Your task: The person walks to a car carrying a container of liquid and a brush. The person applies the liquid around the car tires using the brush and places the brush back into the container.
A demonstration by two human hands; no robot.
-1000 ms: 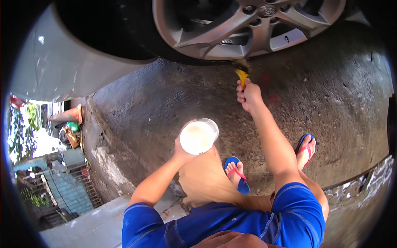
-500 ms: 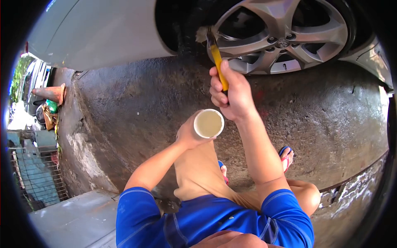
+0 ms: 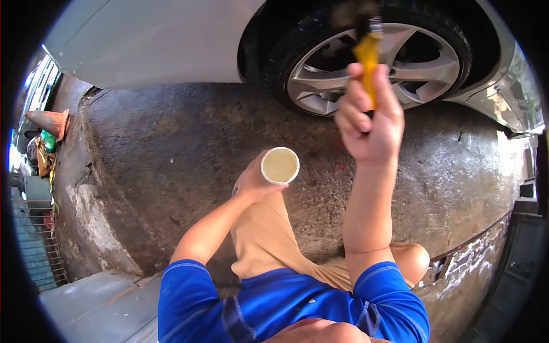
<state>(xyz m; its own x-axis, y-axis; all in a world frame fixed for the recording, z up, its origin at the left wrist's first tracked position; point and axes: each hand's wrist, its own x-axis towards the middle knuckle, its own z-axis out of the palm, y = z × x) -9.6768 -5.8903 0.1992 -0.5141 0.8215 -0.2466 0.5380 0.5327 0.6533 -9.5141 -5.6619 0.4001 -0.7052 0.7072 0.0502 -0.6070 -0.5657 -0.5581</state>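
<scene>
My left hand (image 3: pixel 255 182) is wrapped round a white cup (image 3: pixel 280 164) of pale, cloudy liquid, held upright above my knee. In my right hand (image 3: pixel 372 117) is a paintbrush with a yellow handle (image 3: pixel 369 57), raised in front of the car wheel (image 3: pixel 320 86). The brush's dark ferrule and bristles are smeared by motion and overlap the upper tyre (image 3: pixel 297 37). Whether the bristles touch the rubber I cannot tell. The wheel has a silver spoked rim.
The car's pale body panel (image 3: pixel 154 46) spans the upper left. Wet, dark concrete floor (image 3: pixel 189 131) lies below it. At the far left are an orange traffic cone (image 3: pixel 50 123) and a metal grille (image 3: pixel 40 246). A grey ledge (image 3: pixel 103 308) runs beside me.
My right hand has swung the brush from the tyre's left side up and right, across the rim towards the upper tyre. The left hand still holds the cup; the view has shifted somewhat.
</scene>
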